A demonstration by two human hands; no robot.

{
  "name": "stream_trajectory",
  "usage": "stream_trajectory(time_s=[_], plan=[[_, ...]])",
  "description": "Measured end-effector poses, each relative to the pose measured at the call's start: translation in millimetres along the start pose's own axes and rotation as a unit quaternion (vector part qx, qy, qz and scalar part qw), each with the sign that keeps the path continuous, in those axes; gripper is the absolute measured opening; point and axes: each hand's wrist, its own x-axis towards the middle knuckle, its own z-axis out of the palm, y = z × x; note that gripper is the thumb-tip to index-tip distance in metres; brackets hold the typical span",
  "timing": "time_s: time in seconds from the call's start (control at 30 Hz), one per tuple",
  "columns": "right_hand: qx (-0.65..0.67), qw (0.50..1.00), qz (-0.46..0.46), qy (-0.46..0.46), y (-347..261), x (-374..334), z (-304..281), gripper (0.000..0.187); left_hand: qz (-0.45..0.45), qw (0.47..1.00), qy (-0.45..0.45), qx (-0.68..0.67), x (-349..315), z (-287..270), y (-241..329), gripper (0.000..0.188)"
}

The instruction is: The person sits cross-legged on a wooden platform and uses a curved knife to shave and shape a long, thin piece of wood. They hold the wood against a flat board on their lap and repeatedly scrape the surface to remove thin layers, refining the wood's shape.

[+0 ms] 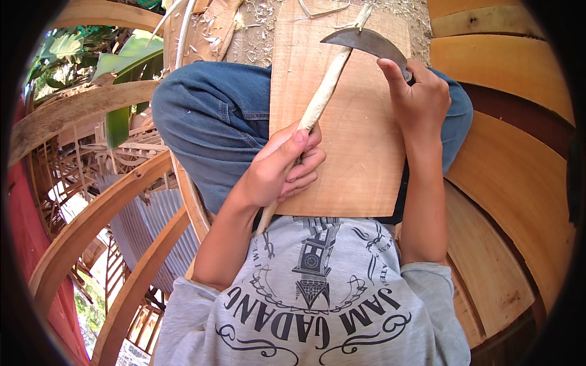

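A pale, peeled wooden stick slants across a flat wooden board that lies over my lap. My left hand is wrapped round the stick's lower part, and its near end reaches down to my shirt. In my right hand is a sickle, its handle mostly hidden in the fist and the thumb stretched along the base of the blade. The curved steel blade crosses the stick near its far end. Thin shavings curl up from the stick just beyond the blade.
Wood shavings litter the surface past my knees. Broad wooden planks curve along the right side. Bent timber ribs stand on the left, with corrugated metal sheets and scrap wood below them. Green leaves hang at the upper left.
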Motion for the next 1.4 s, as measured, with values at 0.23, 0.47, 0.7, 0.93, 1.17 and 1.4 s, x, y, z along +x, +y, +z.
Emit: stream_trajectory(time_s=[0.23, 0.47, 0.7, 0.93, 1.17, 1.4], plan=[[0.045, 0.999, 0.026, -0.017, -3, -8, 1, 0.069, -0.004, 1.0, -0.008, -0.016, -1, 0, -1, 0.037], [0.107, 0.987, -0.062, -0.099, -12, -20, -17, 0.065, -0.02, 0.999, -0.006, -0.027, 2, -1, 0, 0.038], [0.101, 0.986, 0.122, -0.052, 48, 37, -11, 0.07, 0.006, 0.997, -0.028, 0.067, -2, 10, -9, 0.039], [0.218, 0.969, 0.081, -0.087, 43, 9, -34, 0.061, -0.025, 0.999, -0.022, -0.041, 2, 0, -2, 0.039], [0.183, 0.974, -0.028, -0.129, -17, -33, -24, 0.055, -0.04, 0.998, -0.03, -0.033, 3, 1, 2, 0.04], [0.059, 0.994, -0.09, -0.016, 23, 0, -6, 0.061, -0.017, 1.0, -0.011, 0.023, 3, 6, -2, 0.037]])
